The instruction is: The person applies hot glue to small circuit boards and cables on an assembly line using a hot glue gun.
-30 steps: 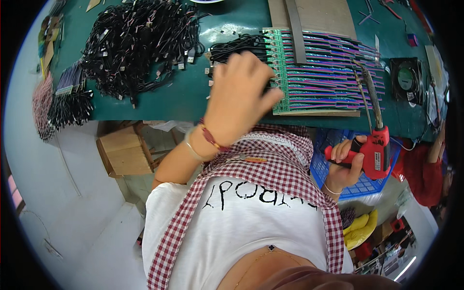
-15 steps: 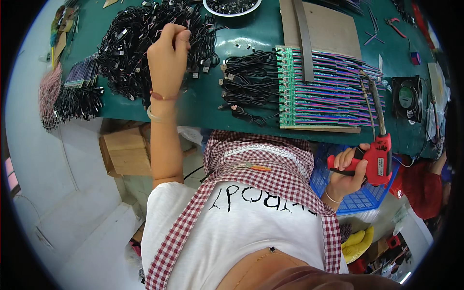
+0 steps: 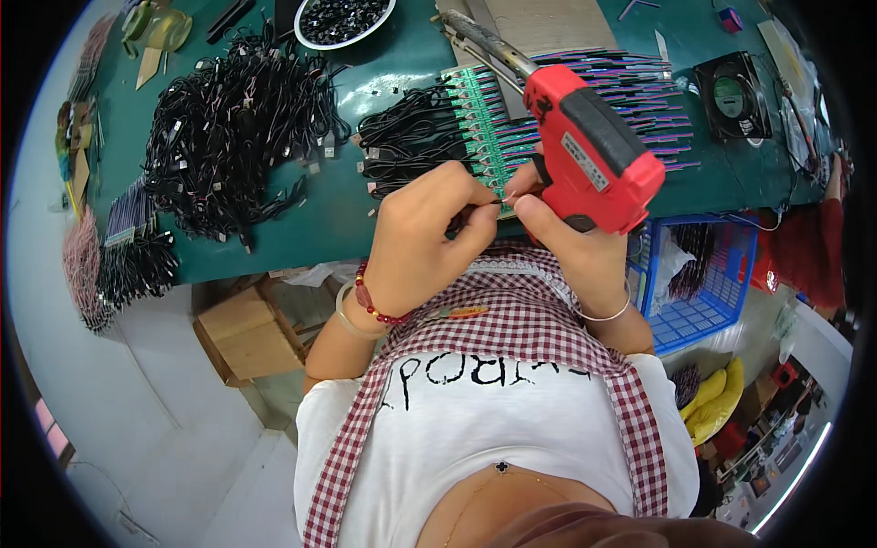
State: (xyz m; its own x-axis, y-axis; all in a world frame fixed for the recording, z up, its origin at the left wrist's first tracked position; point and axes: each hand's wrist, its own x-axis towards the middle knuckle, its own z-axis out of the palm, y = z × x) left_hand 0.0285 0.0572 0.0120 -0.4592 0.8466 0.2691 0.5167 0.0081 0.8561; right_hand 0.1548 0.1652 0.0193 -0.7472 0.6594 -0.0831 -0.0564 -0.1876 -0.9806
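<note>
Seemingly light and limp, the thin wire [image 3: 481, 206] was pinched near its tip by left hand [image 3: 429, 233] fingers; right hand [image 3: 571, 247] fingers gripped the red soldering gun [image 3: 589, 151]

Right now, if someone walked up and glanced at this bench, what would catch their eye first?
Most likely the big red soldering gun at centre, gripped in the right hand, whose fingers meet the left hand at the near edge of the green circuit boards. Next, the large tangle of black cables heaped to the left on the green mat. A blue basket hangs below the bench at the right.
</note>
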